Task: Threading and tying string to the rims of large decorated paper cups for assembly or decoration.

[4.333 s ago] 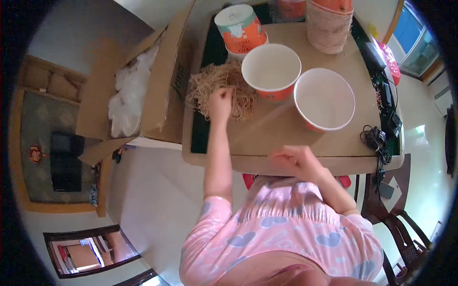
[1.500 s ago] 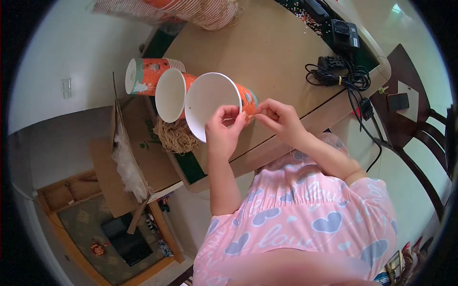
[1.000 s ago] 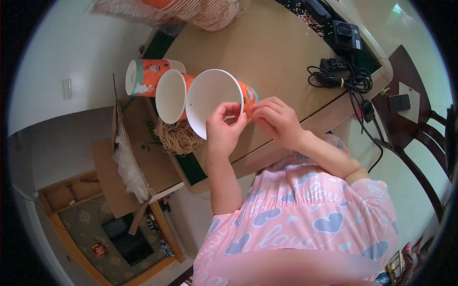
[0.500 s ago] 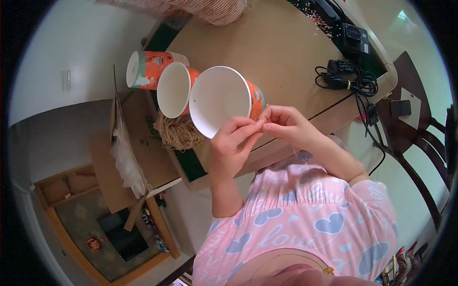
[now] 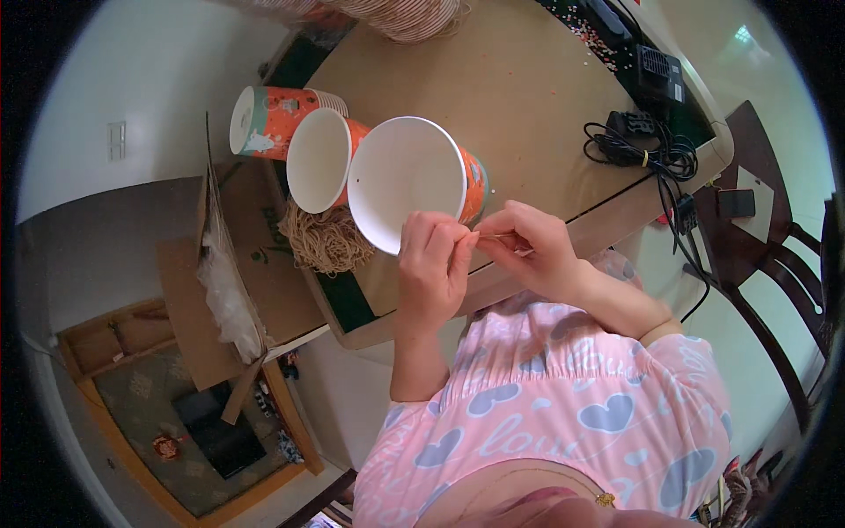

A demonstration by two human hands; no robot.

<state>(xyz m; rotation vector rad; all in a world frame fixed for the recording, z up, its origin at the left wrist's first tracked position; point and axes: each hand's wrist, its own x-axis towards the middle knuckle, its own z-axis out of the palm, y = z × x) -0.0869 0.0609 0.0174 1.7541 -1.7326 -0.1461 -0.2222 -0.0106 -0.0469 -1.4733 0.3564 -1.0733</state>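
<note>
My left hand (image 5: 431,255) and my right hand (image 5: 532,242) meet over the near edge of the table, just beside the nearest paper bucket. Both are closed in a pinch. Between the fingertips runs a short, thin tan strand (image 5: 498,235), too fine to tell exactly. The large paper bucket (image 5: 409,176) has a white inside, an orange and green outside, and its mouth faces me. Left of it lie a second paper bucket (image 5: 319,163) and a nested stack of buckets (image 5: 282,123) on its side. A loose bundle of tan cord (image 5: 326,239) rests below the second bucket.
Striped cord coils (image 5: 400,18) sit at the far edge. At the right are bundled black cables (image 5: 651,150), a black adapter (image 5: 658,70) and scattered small beads (image 5: 590,37). An opened cardboard box (image 5: 273,282) with clear plastic stands against the table's left side. A dark chair (image 5: 775,273) is at right.
My hands have drawn slightly apart, so a thin strand now shows between the fingertips. My left fingers have curled in more. The buckets have not visibly moved on the table.
</note>
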